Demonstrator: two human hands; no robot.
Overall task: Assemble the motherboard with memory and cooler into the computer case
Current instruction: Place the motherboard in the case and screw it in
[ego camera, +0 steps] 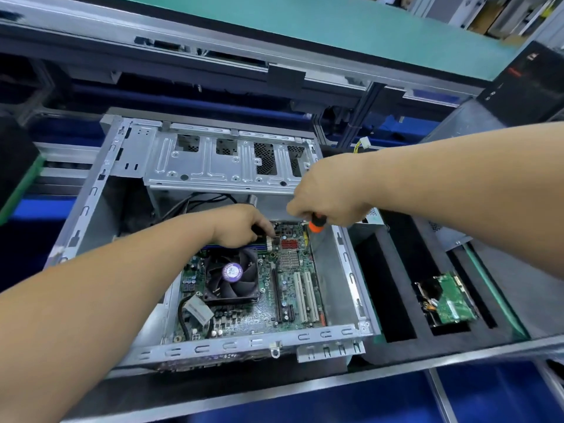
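Grey metal rails and a teal shelf frame the far side of the bench, where an open computer case lies flat. Inside it sits the motherboard, with the black cooler fan on its left half and memory sticks just beyond the fan, mostly hidden. The left hand reaches in over the far edge of the board, fingers curled and pinching something small and dark at a white connector. The right hand grips an orange-and-black screwdriver, pointed down at the board's far right corner. Right of the case, a hard drive rests in a black foam tray.
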